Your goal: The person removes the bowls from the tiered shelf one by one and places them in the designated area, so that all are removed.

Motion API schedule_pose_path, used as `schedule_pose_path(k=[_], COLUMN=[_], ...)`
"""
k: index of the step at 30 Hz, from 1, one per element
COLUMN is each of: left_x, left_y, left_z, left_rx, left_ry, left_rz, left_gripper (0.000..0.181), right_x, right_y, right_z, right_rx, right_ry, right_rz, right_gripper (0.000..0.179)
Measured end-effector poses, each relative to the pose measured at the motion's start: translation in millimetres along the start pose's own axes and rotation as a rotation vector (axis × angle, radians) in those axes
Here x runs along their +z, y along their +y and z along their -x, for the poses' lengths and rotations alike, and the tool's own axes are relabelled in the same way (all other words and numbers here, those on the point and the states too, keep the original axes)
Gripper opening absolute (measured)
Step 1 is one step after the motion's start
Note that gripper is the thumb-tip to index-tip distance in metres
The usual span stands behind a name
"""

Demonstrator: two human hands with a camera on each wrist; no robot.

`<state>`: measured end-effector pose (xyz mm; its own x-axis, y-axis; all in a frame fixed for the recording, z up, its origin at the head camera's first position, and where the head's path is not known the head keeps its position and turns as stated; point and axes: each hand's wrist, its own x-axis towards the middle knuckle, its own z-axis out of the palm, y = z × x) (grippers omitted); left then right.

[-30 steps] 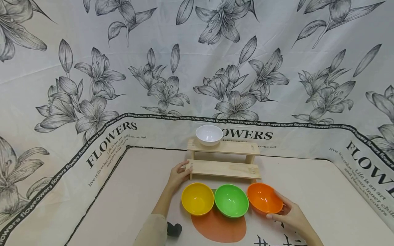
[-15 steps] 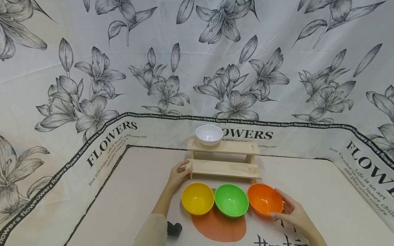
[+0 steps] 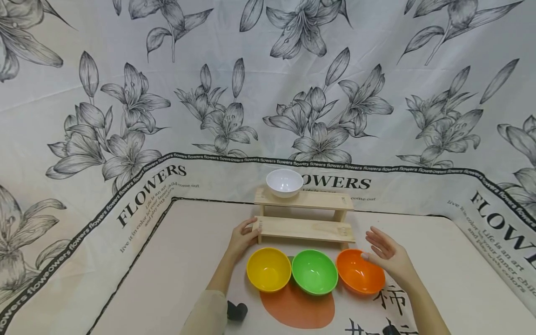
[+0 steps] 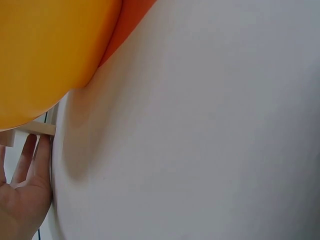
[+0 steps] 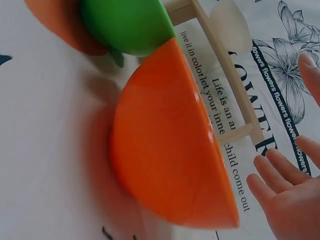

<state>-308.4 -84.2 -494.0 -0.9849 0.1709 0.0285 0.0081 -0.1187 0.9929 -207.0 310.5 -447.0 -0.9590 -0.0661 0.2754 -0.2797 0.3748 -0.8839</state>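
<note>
In the head view, my left hand holds the left end of the lower plank of a two-step wooden rack. Its fingertips reach the plank's end in the left wrist view. My right hand hovers over the right side of an orange bowl, fingers spread and grasping nothing; the right wrist view has it off the bowl's rim. To the left of the orange bowl, a green bowl and a yellow bowl complete a row in front of the rack. A white bowl sits on the upper plank, toward its left end.
The table cover carries printed lettering and an orange round print. A small black item shows beside my left sleeve. Behind the rack hangs a flower-patterned cloth.
My right hand has let go of the orange bowl and risen up and away toward the rack. The bowls have stayed nearly in place, and the left hand has kept its position on the rack.
</note>
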Motion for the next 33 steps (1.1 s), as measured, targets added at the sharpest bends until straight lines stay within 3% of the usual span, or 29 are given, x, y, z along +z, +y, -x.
schedule_pose_path(k=[4,11,28,33], left_x=[-2.0,-2.8,-5.1,-5.6], left_y=[-10.3,-19.3,-22.6,-22.6], left_z=[-5.6,-11.3,-13.8,-13.8], left_rx=[0.003,0.013,0.007,0.004], left_ry=[0.015,0.031,0.023,0.022], left_rz=[0.007,0.012,0.024,0.024], left_gripper=[0.051,0.052,0.052,0.052], right_x=[5,16,52,61], right_y=[-9,-25,-42,-42], right_z=[-20.4,-51.9,-101.1,-111.5], right_rx=[-0.042,-0.095,-0.052,-0.038], right_ry=[-0.008,-0.051,-0.111,-0.127], right_rz=[-0.02,-0.154,-0.349,-0.348], right_gripper=[0.074,0.073,0.071,0.074])
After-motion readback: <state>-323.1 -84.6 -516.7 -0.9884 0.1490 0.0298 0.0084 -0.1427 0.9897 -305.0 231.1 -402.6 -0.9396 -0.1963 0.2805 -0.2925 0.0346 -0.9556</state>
